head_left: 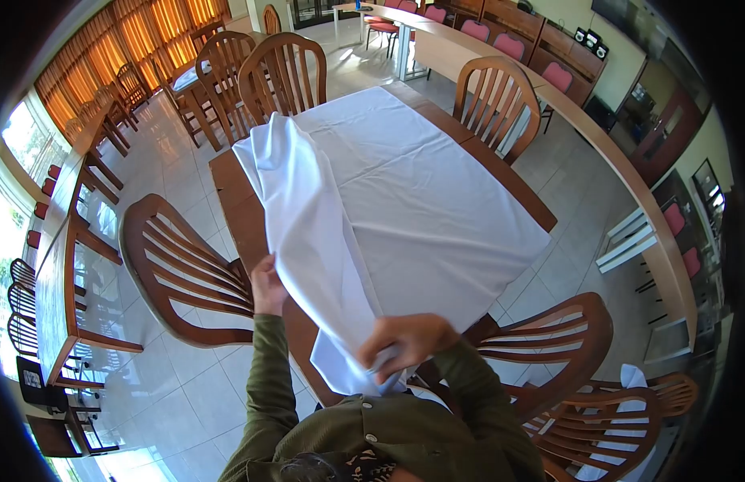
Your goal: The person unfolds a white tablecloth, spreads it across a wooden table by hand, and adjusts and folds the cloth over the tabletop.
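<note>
A white tablecloth (420, 201) covers much of a brown wooden table (236, 201). Its left part is folded back over itself in loose, raised pleats, and bare wood shows along the left side. My left hand (268, 283) grips the cloth's folded edge at the table's left side. Close to my body, at the near end, my right hand (412, 339) is closed around a bunched bit of the cloth, slightly smeared by motion. The cloth's near corner hangs by the front of my shirt.
Wooden chairs stand around the table: one at left (187, 273), one at near right (549, 345), one at far right (497, 100), and more at the far end. A long curved desk (613, 169) runs along the right. Other tables (59, 297) line the left windows.
</note>
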A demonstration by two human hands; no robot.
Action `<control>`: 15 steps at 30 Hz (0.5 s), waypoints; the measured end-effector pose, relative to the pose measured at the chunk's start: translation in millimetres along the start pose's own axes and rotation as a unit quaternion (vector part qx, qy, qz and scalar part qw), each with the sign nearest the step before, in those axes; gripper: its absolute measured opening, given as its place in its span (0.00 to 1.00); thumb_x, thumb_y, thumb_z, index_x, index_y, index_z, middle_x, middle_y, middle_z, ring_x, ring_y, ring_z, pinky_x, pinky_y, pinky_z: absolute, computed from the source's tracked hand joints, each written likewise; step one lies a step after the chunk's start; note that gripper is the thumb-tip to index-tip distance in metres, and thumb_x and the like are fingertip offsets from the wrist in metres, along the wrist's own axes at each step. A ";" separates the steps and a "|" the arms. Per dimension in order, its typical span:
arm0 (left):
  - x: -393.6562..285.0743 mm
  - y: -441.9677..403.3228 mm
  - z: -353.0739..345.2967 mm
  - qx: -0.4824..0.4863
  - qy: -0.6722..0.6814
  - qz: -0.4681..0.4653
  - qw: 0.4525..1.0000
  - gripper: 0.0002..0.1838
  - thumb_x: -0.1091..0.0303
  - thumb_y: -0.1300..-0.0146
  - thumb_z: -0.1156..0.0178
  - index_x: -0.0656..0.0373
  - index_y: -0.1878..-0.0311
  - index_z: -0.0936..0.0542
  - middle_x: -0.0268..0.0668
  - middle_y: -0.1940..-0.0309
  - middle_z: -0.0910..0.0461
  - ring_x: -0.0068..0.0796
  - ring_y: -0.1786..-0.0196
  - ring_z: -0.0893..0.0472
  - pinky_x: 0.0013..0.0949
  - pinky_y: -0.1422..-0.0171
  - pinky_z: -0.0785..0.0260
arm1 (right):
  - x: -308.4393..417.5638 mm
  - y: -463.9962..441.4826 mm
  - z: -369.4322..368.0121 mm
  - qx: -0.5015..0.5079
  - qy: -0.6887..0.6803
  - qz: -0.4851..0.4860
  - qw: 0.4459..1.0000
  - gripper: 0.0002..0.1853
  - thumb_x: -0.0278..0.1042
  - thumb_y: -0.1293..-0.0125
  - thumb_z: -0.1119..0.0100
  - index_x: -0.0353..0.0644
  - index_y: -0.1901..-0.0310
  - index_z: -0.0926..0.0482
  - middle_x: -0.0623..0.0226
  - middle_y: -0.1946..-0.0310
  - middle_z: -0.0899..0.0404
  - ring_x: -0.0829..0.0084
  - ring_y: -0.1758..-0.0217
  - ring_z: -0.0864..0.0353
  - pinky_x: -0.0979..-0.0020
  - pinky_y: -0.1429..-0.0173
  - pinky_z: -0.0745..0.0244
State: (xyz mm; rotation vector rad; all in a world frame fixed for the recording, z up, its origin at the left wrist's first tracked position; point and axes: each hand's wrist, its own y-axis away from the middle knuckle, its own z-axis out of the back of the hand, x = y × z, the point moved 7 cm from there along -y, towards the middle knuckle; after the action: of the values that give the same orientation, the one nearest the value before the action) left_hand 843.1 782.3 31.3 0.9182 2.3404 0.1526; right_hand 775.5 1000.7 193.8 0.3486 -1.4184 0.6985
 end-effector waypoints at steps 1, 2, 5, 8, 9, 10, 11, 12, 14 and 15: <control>-12.9 -11.3 9.7 0.000 0.054 -0.004 0.999 0.14 0.71 0.46 0.51 0.70 0.59 0.30 0.47 0.64 0.26 0.37 0.60 0.25 0.37 0.55 0.30 | 16.3 14.8 9.7 -0.016 0.021 -0.011 1.000 0.10 0.25 0.55 0.38 0.36 0.75 0.32 0.65 0.84 0.32 0.75 0.82 0.36 0.73 0.74 0.39; -23.0 -22.9 17.2 -0.001 0.109 -0.007 0.994 0.13 0.72 0.46 0.52 0.71 0.59 0.30 0.48 0.63 0.26 0.38 0.59 0.26 0.38 0.55 0.30 | 26.1 30.9 14.8 -0.028 0.023 0.010 0.999 0.10 0.24 0.56 0.37 0.37 0.76 0.31 0.65 0.84 0.31 0.74 0.82 0.33 0.72 0.74 0.40; -48.6 -25.6 -0.4 -0.003 0.206 -0.028 0.978 0.13 0.67 0.42 0.52 0.66 0.59 0.28 0.45 0.61 0.26 0.39 0.57 0.26 0.40 0.52 0.32 | 82.1 81.6 25.4 -0.120 0.060 0.241 0.961 0.12 0.34 0.56 0.35 0.43 0.82 0.31 0.70 0.86 0.31 0.74 0.86 0.34 0.73 0.80 0.42; -68.0 -32.3 4.0 0.041 0.252 -0.041 0.966 0.13 0.66 0.41 0.52 0.65 0.57 0.28 0.43 0.60 0.26 0.38 0.56 0.27 0.40 0.50 0.33 | 133.6 140.4 35.0 -0.044 -0.111 0.167 0.979 0.16 0.37 0.49 0.38 0.45 0.83 0.36 0.77 0.95 0.42 0.82 0.94 0.46 0.76 0.91 0.56; -75.2 -35.8 8.5 0.063 0.269 -0.042 0.960 0.13 0.66 0.41 0.52 0.65 0.57 0.28 0.43 0.60 0.26 0.38 0.55 0.27 0.40 0.49 0.33 | 155.9 182.0 39.3 -0.218 -0.048 0.539 0.812 0.13 0.33 0.47 0.40 0.45 0.79 0.36 0.78 0.94 0.41 0.86 0.93 0.46 0.77 0.91 0.54; -81.4 -39.2 19.5 0.051 0.259 -0.050 0.963 0.13 0.66 0.41 0.52 0.64 0.57 0.28 0.43 0.59 0.26 0.38 0.55 0.27 0.40 0.49 0.33 | 163.1 220.2 40.4 -0.407 0.048 0.589 0.697 0.10 0.30 0.46 0.41 0.43 0.75 0.34 0.75 0.91 0.36 0.85 0.90 0.40 0.80 0.88 0.45; -87.1 -42.2 33.1 0.039 0.249 -0.057 0.966 0.14 0.65 0.41 0.52 0.64 0.57 0.28 0.43 0.59 0.26 0.38 0.54 0.27 0.40 0.49 0.34 | 167.6 260.4 41.2 -0.543 0.132 0.552 0.619 0.08 0.32 0.45 0.43 0.43 0.73 0.34 0.73 0.88 0.35 0.84 0.88 0.38 0.80 0.85 0.43; -93.1 -45.0 49.3 0.026 0.239 -0.065 0.968 0.14 0.65 0.41 0.52 0.64 0.56 0.28 0.42 0.59 0.26 0.37 0.53 0.28 0.39 0.49 0.34 | 169.7 302.4 43.2 -0.642 0.202 0.497 0.548 0.08 0.33 0.43 0.45 0.42 0.71 0.33 0.72 0.86 0.34 0.82 0.86 0.36 0.79 0.83 0.41; -102.2 -35.5 61.3 0.026 0.273 -0.057 0.960 0.14 0.64 0.42 0.50 0.63 0.58 0.28 0.40 0.62 0.25 0.34 0.56 0.27 0.38 0.50 0.34 | 162.2 371.4 49.5 -0.768 0.275 0.385 0.432 0.08 0.35 0.41 0.49 0.40 0.68 0.32 0.68 0.80 0.32 0.79 0.81 0.33 0.77 0.78 0.36; -107.6 -42.3 84.5 0.041 0.292 -0.068 0.953 0.13 0.63 0.42 0.50 0.63 0.60 0.28 0.39 0.64 0.26 0.33 0.58 0.27 0.38 0.50 0.34 | 157.7 395.8 54.5 -0.801 0.283 0.343 0.401 0.09 0.36 0.40 0.51 0.39 0.66 0.31 0.67 0.77 0.31 0.78 0.79 0.31 0.76 0.75 0.34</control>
State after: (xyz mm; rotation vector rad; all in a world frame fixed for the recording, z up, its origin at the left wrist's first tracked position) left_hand 929.3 671.3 3.9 0.8249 2.9661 0.3064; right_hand 484.3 1303.5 283.4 -1.9467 -0.8870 -0.2502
